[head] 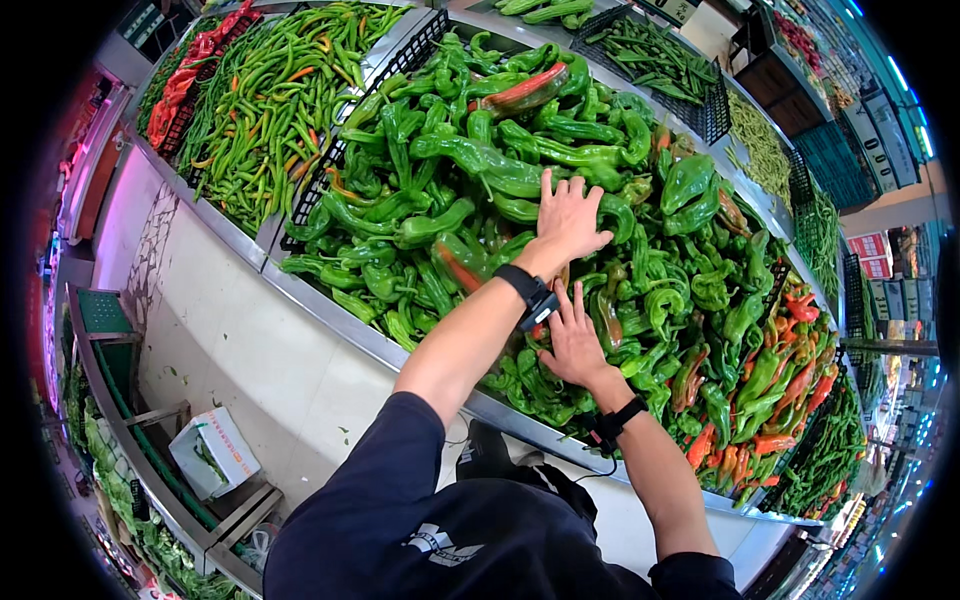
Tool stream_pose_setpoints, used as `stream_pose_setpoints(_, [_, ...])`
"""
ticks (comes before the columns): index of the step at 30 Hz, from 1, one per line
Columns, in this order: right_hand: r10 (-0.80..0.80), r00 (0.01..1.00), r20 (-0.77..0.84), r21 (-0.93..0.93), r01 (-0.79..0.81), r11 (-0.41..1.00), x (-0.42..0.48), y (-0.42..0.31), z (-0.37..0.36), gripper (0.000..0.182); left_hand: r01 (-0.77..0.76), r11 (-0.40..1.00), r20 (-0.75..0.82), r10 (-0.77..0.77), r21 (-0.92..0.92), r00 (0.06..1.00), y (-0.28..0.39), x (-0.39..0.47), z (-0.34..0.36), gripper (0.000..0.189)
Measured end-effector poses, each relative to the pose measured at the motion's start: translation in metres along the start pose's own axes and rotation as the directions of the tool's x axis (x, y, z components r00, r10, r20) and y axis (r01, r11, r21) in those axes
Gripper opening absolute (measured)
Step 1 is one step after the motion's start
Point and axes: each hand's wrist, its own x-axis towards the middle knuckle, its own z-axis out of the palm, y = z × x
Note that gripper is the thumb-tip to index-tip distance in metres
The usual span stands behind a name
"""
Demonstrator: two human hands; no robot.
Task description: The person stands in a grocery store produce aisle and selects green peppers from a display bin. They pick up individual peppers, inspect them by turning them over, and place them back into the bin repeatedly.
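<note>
A broad heap of glossy, wrinkled green peppers point(480, 161) fills the sloping stall before me, with a few turning red or brown. My left hand point(570, 214) lies palm down across the middle of the heap. Its fingers are spread over the peppers, and a curved green one point(619, 217) lies beside its thumb. Nearer to me, my right hand point(577, 341) rests on the heap with fingers apart, below the left wrist. Both wrists wear black bands with small devices. The palms and whatever lies beneath them are hidden.
Thin green chillies point(262, 127) lie to the left behind a black plastic divider point(311, 187). Red and green peppers point(780, 382) are on the right, okra point(660, 60) at the back. A metal rim point(337, 322) edges the stall. A white carton point(215, 452) stands lower left.
</note>
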Motion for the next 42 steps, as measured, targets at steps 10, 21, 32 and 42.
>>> stream_pose_setpoints(10, [-0.008, 0.965, -0.263, 0.066, 0.027, 0.997, -0.025, 0.045, -0.076, 0.017, -0.226, 0.974, -0.078, 0.226, 0.008, 0.971, 0.019, -0.065, 0.026, 0.071])
stream_pose_setpoints(21, [0.125, 0.972, -0.198, -0.545, -0.216, 0.810, 0.113, 0.192, -0.158, 0.072, -0.224, 0.974, -0.016, 0.224, 0.029, 0.974, 0.031, -0.059, 0.034, 0.083])
stream_pose_setpoints(32, [0.480, 0.838, -0.260, -0.490, -0.543, 0.682, 0.072, 0.225, -0.180, 0.077, -0.206, 0.978, 0.009, 0.205, 0.045, 0.979, 0.021, -0.060, 0.043, 0.083])
stream_pose_setpoints(42, [0.167, 0.885, -0.435, -0.333, -0.331, 0.883, 0.134, 0.248, -0.174, 0.053, -0.206, 0.979, 0.008, 0.206, -0.003, 0.979, 0.024, -0.057, 0.045, 0.081])
